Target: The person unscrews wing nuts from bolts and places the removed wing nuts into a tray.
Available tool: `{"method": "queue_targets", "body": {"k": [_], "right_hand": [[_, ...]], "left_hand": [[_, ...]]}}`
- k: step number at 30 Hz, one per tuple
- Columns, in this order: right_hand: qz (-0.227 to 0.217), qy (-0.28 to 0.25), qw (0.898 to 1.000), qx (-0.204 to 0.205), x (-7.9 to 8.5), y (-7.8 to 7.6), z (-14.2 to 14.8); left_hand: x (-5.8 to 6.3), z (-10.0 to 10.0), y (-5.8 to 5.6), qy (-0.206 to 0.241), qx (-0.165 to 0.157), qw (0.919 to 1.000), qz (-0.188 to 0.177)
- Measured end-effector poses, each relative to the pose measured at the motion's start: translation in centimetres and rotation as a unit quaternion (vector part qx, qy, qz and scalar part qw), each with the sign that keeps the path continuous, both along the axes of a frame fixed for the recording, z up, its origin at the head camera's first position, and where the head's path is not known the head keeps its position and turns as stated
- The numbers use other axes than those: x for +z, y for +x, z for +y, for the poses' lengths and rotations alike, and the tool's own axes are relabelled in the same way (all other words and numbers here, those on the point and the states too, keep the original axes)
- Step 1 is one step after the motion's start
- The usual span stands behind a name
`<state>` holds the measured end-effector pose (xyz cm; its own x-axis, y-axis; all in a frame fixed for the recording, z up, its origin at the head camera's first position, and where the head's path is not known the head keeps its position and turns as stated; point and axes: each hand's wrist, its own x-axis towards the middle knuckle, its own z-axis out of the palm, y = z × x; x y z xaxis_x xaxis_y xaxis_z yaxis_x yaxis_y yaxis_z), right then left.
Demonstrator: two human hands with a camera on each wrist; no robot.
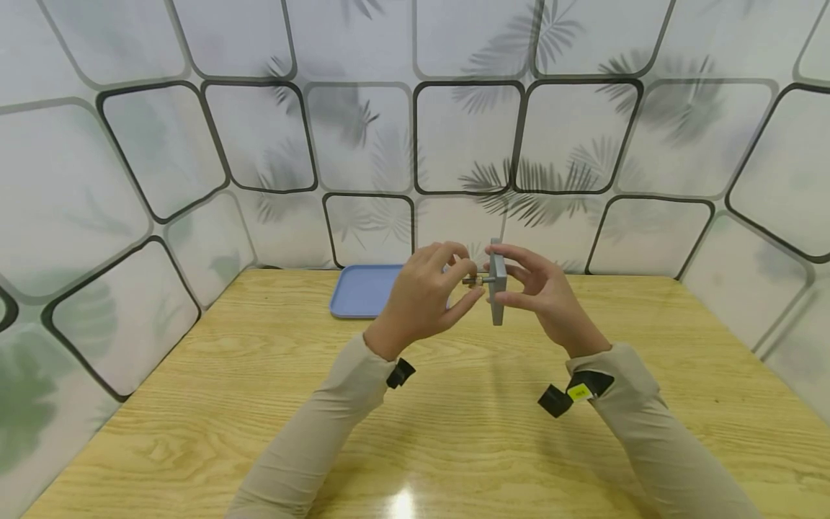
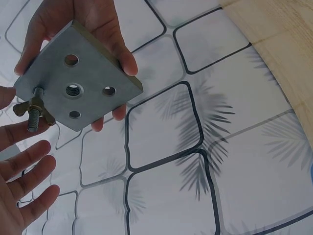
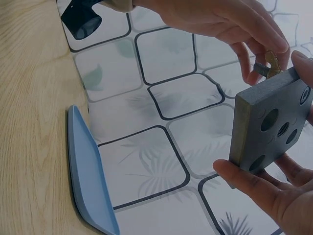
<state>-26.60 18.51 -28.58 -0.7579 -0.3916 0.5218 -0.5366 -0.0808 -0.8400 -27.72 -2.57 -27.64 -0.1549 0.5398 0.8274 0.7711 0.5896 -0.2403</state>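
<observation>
Plainly, my right hand [image 1: 541, 295] has firm hold of the grey metal plate [image 1: 499, 265], thumb on one edge and fingers spread around the others, keeping it raised above the table [image 1: 227, 396] and nearly edge-on to my eyes. Out of one corner hole, pointing toward my left hand [image 1: 423, 292], stands a threaded bolt [image 2: 33, 121] with a brass-coloured wing nut [image 2: 35, 105] on it, its end sticking out past the nut. My left hand is loose rather than clenched: a finger touches one wing, the thumb stands slightly apart, and the other fingers fan out beside it. Besides the bolt's corner, I can see three plain holes around a threaded centre hole [image 2: 73, 90]; from the other side, the bolt head [image 3: 305, 95] sits recessed in the plate. Behind my left hand a blue tray [image 1: 359, 292] rests on the table's far part, partly hidden by that hand. Beyond it hangs a pale backdrop [image 1: 467, 137] of dark-outlined rounded shapes and leaf shadows. Beige sleeves [image 1: 308, 440] cover my forearms.
</observation>
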Motion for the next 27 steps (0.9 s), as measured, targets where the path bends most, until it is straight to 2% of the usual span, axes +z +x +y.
{"method": "queue_targets", "body": {"k": [8,17,27], "right_hand": [[-0.002,-0.002,1.0,0.002,0.0,-0.01,-0.01],[-0.006,-0.01,1.0,0.011,0.09,-0.05,0.01],[-0.008,-0.008,1.0,0.007,0.06,-0.07,0.03]], "left_hand": [[-0.11,-0.01,-0.08,-0.029,0.021,0.9993,-0.008],[0.13,0.01,-0.12,0.016,0.032,0.9991,0.021],[0.18,0.07,-0.1,0.046,0.035,0.9976,0.039]]}}
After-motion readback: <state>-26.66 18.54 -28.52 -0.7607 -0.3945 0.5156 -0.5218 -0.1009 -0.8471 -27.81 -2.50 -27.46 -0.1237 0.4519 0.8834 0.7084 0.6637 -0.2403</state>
